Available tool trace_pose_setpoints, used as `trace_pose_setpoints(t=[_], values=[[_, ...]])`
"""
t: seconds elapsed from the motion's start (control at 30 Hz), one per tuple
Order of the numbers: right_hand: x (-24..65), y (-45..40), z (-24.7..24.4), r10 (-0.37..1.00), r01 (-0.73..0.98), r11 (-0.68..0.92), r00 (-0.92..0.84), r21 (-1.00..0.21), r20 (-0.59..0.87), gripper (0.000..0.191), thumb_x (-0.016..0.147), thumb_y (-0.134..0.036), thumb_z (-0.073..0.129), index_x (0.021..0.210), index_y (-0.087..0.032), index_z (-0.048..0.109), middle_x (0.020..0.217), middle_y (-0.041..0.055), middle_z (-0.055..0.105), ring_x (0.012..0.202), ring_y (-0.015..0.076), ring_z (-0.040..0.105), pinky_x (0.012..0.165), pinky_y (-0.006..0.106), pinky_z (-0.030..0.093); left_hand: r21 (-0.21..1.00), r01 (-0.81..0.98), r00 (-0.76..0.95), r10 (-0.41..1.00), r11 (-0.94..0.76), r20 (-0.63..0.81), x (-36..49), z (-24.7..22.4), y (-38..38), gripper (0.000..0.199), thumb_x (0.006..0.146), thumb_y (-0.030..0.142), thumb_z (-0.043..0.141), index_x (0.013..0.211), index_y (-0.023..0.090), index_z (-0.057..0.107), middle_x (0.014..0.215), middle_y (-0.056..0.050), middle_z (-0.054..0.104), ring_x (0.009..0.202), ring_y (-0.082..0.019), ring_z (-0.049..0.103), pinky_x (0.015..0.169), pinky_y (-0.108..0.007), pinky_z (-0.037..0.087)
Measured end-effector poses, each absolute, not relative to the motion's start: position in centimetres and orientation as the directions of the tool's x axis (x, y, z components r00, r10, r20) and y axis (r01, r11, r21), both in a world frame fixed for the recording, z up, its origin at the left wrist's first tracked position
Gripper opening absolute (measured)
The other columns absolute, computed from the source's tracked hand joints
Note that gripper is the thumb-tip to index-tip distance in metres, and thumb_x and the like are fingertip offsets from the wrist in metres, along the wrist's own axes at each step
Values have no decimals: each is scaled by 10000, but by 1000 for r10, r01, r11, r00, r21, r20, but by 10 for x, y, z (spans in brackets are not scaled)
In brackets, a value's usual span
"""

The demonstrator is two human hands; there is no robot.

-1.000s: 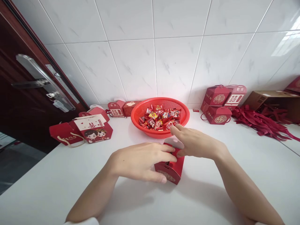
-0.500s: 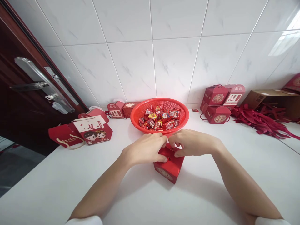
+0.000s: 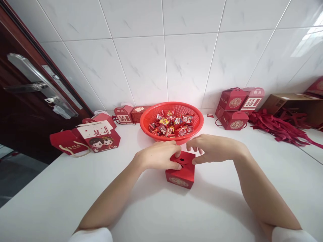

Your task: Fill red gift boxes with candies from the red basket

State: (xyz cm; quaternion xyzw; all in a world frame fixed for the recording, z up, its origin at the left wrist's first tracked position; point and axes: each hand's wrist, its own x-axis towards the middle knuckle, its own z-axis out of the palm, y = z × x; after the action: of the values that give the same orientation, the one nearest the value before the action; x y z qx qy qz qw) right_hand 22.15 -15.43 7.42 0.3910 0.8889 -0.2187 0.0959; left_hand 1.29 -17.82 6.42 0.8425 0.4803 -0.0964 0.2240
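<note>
A small red gift box [image 3: 182, 174] with a pale round emblem on its front stands on the white table, its top flaps folded inward and round holes showing in them. My left hand [image 3: 159, 156] grips the box's top from the left, thumb on the front flap and fingers at the back edge. At the right side, my right hand [image 3: 213, 149] has its fingers curved and apart; the thumb tip is at the box's right edge, and whether it touches cannot be made out. Just behind the box sits a red plastic basket [image 3: 146, 129] of wrapped candies [image 3: 170, 127].
Decorated red boxes [image 3: 102, 139] stand at the left, beside a dark door [image 3: 15, 117]. More red boxes [image 3: 234, 106] are stacked at the back right, near a heap of red ribbons [image 3: 275, 127] and a cardboard carton [image 3: 274, 102]. A tiled wall [image 3: 189, 67] bounds the table.
The box has turned slightly, its front now facing me more squarely. My right hand has drawn away from the top flaps toward the right; my left hand stays on the box.
</note>
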Motion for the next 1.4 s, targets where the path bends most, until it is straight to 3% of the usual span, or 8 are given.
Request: trace_pose_setpoints(t=[0.1, 0.27, 0.43, 0.7, 0.9, 1.17, 1.3, 1.4], values=[[221, -155, 73, 657, 737, 600, -676, -311, -335, 274, 846, -344, 624, 1075, -195, 645, 1084, 87, 664, 940, 236, 626, 618, 281, 425, 194, 903, 428, 831, -383, -355, 13, 66, -182, 301, 849, 501, 576, 785, 210, 534, 871, -48, 620, 714, -219, 587, 562, -318, 341], [214, -157, 68, 638, 719, 626, -695, -302, -331, 184, 858, -317, 609, 996, -197, 628, 994, 69, 653, 880, 230, 613, 619, 293, 397, 206, 908, 415, 847, -364, -333, 8, 63, -180, 289, 882, 457, 523, 731, 217, 472, 771, -35, 620, 657, -210, 579, 533, -322, 312], [205, -163, 65, 633, 713, 633, -701, -300, -329, 123, 836, -309, 619, 898, -207, 591, 882, 41, 626, 775, 204, 576, 593, 287, 361, 262, 878, 474, 808, -401, -350, 2, 64, -179, 190, 832, 391, 581, 799, 214, 520, 860, -37, 644, 736, -215, 608, 568, -310, 352], [209, -167, 66, 668, 746, 605, -665, -277, -332, 202, 824, -396, 633, 893, -225, 549, 879, 26, 628, 772, 212, 580, 594, 296, 365, 304, 883, 456, 806, -357, -378, 7, 64, -183, 400, 748, 577, 674, 821, 219, 511, 891, -37, 600, 780, -226, 592, 556, -300, 368], [207, -172, 64, 737, 790, 561, -612, -246, -286, 452, 737, -586, 701, 951, -233, 517, 847, 24, 629, 751, 242, 610, 583, 303, 373, 378, 869, 436, 856, -320, -277, 21, 51, -182, 400, 798, 593, 645, 857, 219, 515, 913, -47, 636, 817, -257, 626, 602, -316, 402], [177, -185, 54, 820, 850, 524, -522, -58, -237, 485, 716, -464, 768, 1031, -173, 541, 949, 98, 664, 804, 270, 655, 607, 307, 388, 343, 875, 431, 872, -342, -232, 29, 44, -185, 243, 835, 441, 586, 871, 213, 508, 971, -87, 657, 837, -287, 656, 623, -340, 443], [184, -180, 57, 815, 841, 538, -536, -54, -221, 407, 714, -394, 674, 1033, -175, 549, 918, 101, 648, 776, 268, 649, 591, 309, 381, 376, 848, 479, 843, -373, -246, 20, 52, -185, 338, 878, 554, 533, 854, 217, 522, 892, -62, 660, 817, -278, 648, 631, -332, 436], [214, -170, 71, 818, 860, 502, -508, -94, -269, 413, 695, -451, 656, 1013, -204, 562, 900, 80, 637, 755, 257, 642, 597, 306, 393, 444, 799, 531, 822, -405, -206, 13, 62, -185, 450, 898, 660, 485, 913, 217, 564, 996, -64, 684, 910, -275, 652, 682, -322, 451]])
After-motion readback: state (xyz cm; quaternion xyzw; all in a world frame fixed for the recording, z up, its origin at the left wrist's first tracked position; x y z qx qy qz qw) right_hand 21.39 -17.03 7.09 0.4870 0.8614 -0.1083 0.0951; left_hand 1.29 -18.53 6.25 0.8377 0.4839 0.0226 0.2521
